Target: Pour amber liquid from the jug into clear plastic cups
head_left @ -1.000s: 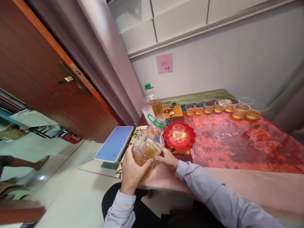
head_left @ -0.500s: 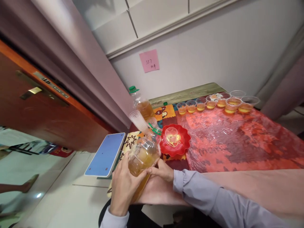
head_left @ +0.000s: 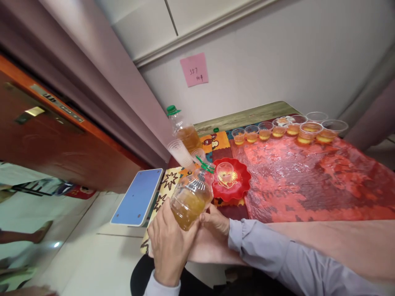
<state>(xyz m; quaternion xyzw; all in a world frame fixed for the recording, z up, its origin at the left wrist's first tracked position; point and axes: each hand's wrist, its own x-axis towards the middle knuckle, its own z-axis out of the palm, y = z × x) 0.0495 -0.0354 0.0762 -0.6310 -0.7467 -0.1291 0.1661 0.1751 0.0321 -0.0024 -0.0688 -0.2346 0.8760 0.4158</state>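
Note:
Both my hands are closed around a large clear bottle [head_left: 191, 199] of amber liquid, which leans with its neck up and to the right. My left hand [head_left: 173, 242] wraps its near left side and base, while my right hand [head_left: 215, 220] grips the lower right side. A green ring circles the neck, whose mouth is close to a clear plastic cup [head_left: 225, 172]. This cup stands on a red scalloped plate [head_left: 245, 189]; whether liquid is flowing into it, I cannot make out. Behind the bottle leans a stack of nested clear cups [head_left: 179, 153].
Another bottle [head_left: 188, 133] with a green cap stands at the back left. Several cups of amber liquid [head_left: 265, 131] line the far side of the red table cover [head_left: 296, 172]. A loose green cap [head_left: 216, 130] lies behind. A blue stool [head_left: 137, 197] is at the left.
The held bottle has tipped further to the right, its base raised, with both hands still on it. My left hand has moved slightly right. The whole view has shifted a little.

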